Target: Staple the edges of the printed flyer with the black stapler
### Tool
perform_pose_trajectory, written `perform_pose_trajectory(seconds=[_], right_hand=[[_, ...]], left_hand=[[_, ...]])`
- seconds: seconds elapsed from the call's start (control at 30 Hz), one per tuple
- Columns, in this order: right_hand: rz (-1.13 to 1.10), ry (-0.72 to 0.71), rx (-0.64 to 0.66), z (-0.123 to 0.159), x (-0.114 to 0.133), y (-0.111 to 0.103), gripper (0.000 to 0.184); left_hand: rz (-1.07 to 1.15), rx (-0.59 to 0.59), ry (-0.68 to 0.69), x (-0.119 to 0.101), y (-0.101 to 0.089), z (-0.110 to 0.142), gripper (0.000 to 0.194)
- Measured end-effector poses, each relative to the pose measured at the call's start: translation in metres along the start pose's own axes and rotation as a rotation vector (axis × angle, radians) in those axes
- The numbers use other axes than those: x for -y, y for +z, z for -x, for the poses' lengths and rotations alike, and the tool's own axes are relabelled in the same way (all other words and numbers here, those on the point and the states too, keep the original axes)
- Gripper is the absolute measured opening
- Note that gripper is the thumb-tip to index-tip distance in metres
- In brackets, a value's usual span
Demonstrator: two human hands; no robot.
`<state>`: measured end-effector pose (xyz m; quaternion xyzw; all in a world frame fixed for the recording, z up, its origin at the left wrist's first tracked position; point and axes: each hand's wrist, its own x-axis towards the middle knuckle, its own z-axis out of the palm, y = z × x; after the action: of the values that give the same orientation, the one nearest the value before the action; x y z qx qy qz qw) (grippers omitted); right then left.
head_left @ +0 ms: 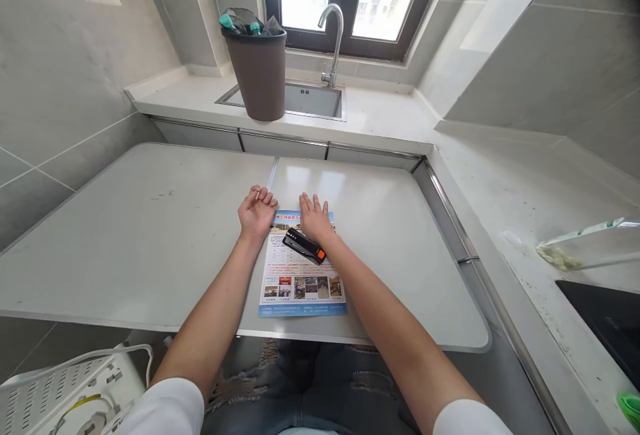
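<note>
A printed leaflet [303,308] with blue bands and small photos lies flat on the white table in front of me. On its middle rests a black stapler [304,246] with an orange end, set at a slant. My left hand [257,213] lies at the leaflet's upper left edge, on its side, with fingers loosely bent and apart and nothing in them. Stretched flat across the leaflet's upper right corner is my right hand [315,219], its fingers spread and its wrist close beside the stapler. Neither hand grips the stapler.
Beyond the white table [125,241] runs a counter with a sink [315,101] and a tap [335,41]. A brown bin [257,78] holding bottles stands over the sink's left part. To the right are a plastic bag [590,245] and a black hob [607,318]. A white appliance [75,395] sits lower left.
</note>
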<state>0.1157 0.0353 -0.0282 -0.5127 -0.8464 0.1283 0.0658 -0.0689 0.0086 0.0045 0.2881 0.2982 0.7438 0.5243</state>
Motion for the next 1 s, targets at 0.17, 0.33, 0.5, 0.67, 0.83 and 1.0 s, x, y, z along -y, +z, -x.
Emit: perform_pose_trajectory(seconds=[0.17,0.33,0.5,0.67,0.83,1.0], right_hand=[[-0.095,-0.042,-0.064,0.007,0.008,-0.011,0.074],[-0.383,-0.071,-0.339,0.064,-0.003,-0.032,0.03],[-0.555,-0.157,-0.337,0.134,-0.012,-0.033,0.028],[-0.529,-0.116,-0.426,0.162,-0.011,-0.022,0.022],[-0.466,-0.181,-0.422,0.16,-0.008,-0.015,0.016],[-0.46,-0.187,-0.447,0.161,-0.01,-0.01,0.018]], left_hand=[[0.071,-0.017,-0.071,0.006,-0.003,-0.003,0.015],[0.077,-0.045,-0.1,0.006,-0.005,-0.005,0.015],[-0.1,-0.098,-0.136,0.016,-0.003,-0.006,0.015],[-0.294,-0.093,-0.135,0.028,0.001,-0.005,0.008],[-0.413,-0.02,-0.209,0.025,0.006,0.018,0.015],[-0.324,0.061,-0.263,0.014,-0.005,0.058,0.047]])
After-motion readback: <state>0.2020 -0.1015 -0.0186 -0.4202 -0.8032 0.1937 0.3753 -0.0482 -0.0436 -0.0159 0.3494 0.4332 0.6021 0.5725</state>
